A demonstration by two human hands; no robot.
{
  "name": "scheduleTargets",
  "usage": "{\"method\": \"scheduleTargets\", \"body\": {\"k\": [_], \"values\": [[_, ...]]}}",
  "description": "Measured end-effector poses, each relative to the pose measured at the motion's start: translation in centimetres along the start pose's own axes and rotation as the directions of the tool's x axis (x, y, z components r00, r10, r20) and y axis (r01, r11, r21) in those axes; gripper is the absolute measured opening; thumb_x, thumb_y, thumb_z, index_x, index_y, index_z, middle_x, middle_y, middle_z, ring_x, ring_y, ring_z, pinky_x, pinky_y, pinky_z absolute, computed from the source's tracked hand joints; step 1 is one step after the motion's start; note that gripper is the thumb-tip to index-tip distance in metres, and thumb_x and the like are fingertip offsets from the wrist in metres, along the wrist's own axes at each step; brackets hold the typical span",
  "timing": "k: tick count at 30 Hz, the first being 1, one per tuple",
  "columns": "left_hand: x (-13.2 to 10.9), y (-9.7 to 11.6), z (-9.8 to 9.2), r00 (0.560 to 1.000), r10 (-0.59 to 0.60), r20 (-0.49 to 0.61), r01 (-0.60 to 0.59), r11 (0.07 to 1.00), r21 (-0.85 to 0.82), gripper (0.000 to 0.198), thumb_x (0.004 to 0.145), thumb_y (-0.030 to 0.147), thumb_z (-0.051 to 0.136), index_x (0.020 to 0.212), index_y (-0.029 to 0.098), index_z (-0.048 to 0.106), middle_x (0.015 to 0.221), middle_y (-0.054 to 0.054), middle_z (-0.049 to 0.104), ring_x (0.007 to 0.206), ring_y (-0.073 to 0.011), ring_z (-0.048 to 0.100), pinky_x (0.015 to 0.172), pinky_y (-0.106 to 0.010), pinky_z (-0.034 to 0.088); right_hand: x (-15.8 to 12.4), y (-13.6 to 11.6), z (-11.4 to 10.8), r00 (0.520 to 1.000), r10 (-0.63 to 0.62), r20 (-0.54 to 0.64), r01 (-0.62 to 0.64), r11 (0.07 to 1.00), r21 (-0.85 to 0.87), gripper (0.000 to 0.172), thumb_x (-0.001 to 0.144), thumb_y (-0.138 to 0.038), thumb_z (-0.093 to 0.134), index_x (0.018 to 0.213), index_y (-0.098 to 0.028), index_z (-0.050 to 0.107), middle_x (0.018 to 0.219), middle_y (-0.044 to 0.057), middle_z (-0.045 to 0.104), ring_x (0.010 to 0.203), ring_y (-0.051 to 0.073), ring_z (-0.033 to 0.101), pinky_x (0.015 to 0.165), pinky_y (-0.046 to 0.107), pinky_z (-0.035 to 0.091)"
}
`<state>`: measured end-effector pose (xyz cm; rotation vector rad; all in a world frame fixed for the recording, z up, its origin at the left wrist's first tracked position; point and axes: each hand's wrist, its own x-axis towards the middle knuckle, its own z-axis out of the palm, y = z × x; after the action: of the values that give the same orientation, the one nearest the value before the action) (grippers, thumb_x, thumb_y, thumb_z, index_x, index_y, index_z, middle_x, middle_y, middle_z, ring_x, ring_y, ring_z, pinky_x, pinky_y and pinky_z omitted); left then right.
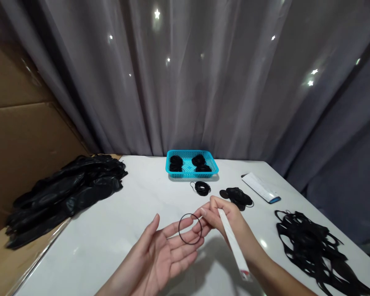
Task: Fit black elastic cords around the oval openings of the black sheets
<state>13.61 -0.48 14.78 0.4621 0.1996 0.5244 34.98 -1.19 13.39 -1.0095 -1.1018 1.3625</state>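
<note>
My left hand (165,255) is turned palm up with its fingers stretched out. Over those fingers lies a thin black elastic ring (179,231). My right hand (223,216) is closed around a long, narrow white strip (233,242) with some red at its lower end. Its thumb and fingertips meet the left fingertips at the ring's upper right edge; whether they pinch the ring is unclear. Beyond the hands, a coil of black elastic bands (202,188) lies on the white table (135,197), beside a small heap of flat black pieces (239,196).
A blue plastic basket (192,175) with several black band bundles stands near the grey curtain (185,102). Black plastic bags (70,193) lie at left by a cardboard box (27,135). At right are a white packet (260,187) and tangled black straps (311,246).
</note>
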Motion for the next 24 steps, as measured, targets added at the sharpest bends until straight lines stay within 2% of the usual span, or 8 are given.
{"method": "scheduleTargets", "body": {"k": [6,10,12,14,15,17,20,24], "values": [[0.2,0.1,-0.2,1.0,-0.003,-0.004,0.003,1.0,0.013,0.067,0.105,0.057,0.032,0.147,0.007,0.048,0.15,-0.019,0.047,0.142,-0.0296,0.042,0.12,-0.042,0.026,0.6,0.2,0.4,0.999,0.036,-0.008,-0.036,0.998,-0.052,0.047,0.085,-0.043,0.074,0.068,-0.021,0.036,0.082,0.005,0.071,0.071,0.018,0.072,0.064,0.03,0.059],[-0.3,0.2,-3.2,0.982,0.017,-0.186,0.045,0.946,0.322,0.074,0.1,0.067,0.031,0.152,0.014,0.042,0.151,-0.017,0.047,0.142,-0.0301,0.042,0.119,-0.046,0.028,1.3,0.5,0.4,1.0,0.015,0.024,-0.011,0.988,-0.154,0.05,0.081,-0.04,0.077,0.066,-0.022,0.033,0.082,0.005,0.071,0.068,0.018,0.071,0.061,0.028,0.056],[-1.1,0.9,-6.3,0.935,0.149,-0.321,0.123,0.713,0.69,0.068,0.098,0.065,0.04,0.151,0.022,0.044,0.155,-0.013,0.042,0.145,-0.0292,0.036,0.12,-0.046,0.026,2.8,0.7,-0.3,0.998,-0.065,0.002,0.063,0.961,-0.269,0.046,0.083,-0.039,0.072,0.066,-0.022,0.033,0.079,0.004,0.07,0.066,0.018,0.07,0.06,0.028,0.054],[-2.3,2.6,-10.1,0.86,0.392,-0.327,0.275,0.185,0.943,0.058,0.092,0.057,0.057,0.144,0.03,0.053,0.16,-0.007,0.036,0.147,-0.0319,0.031,0.12,-0.051,0.023,5.7,0.9,-1.2,0.979,-0.203,-0.026,0.176,0.899,-0.4,0.042,0.084,-0.038,0.068,0.066,-0.023,0.034,0.074,0.003,0.068,0.066,0.018,0.069,0.059,0.028,0.053],[-3.1,3.7,-12.1,0.823,0.509,-0.252,0.326,-0.06,0.943,0.054,0.092,0.054,0.056,0.139,0.028,0.057,0.16,-0.008,0.034,0.146,-0.0347,0.034,0.118,-0.054,0.027,7.7,1.0,-1.6,0.963,-0.266,-0.034,0.222,0.862,-0.456,0.04,0.084,-0.037,0.067,0.065,-0.023,0.034,0.073,0.002,0.067,0.066,0.018,0.069,0.059,0.028,0.053],[-4.7,6.4,-15.8,0.757,0.649,-0.074,0.424,-0.402,0.812,0.048,0.094,0.046,0.049,0.132,0.022,0.063,0.155,-0.014,0.04,0.139,-0.0373,0.042,0.111,-0.055,0.037,12.3,1.4,-2.2,0.949,-0.308,-0.068,0.226,0.815,-0.533,0.037,0.083,-0.032,0.065,0.064,-0.023,0.034,0.071,0.001,0.065,0.067,0.018,0.069,0.058,0.026,0.053],[-7.3,10.3,-20.1,0.67,0.738,0.079,0.584,-0.59,0.557,0.047,0.094,0.036,0.04,0.125,0.014,0.066,0.144,-0.021,0.05,0.128,-0.0401,0.05,0.1,-0.056,0.045,19.2,2.6,-2.0,0.953,-0.266,-0.146,0.135,0.802,-0.582,0.032,0.083,-0.023,0.06,0.062,-0.023,0.035,0.07,-0.001,0.064,0.069,0.017,0.07,0.061,0.025,0.054],[-10.4,13.7,-22.6,0.596,0.8,0.065,0.721,-0.569,0.395,0.05,0.094,0.033,0.033,0.126,0.013,0.067,0.135,-0.024,0.054,0.121,-0.0426,0.049,0.09,-0.056,0.047,25.1,5.0,-0.6,0.958,-0.193,-0.211,0.011,0.76,-0.649,0.032,0.083,-0.015,0.06,0.06,-0.021,0.039,0.063,-0.002,0.062,0.061,0.015,0.067,0.058,0.023,0.05]]}}
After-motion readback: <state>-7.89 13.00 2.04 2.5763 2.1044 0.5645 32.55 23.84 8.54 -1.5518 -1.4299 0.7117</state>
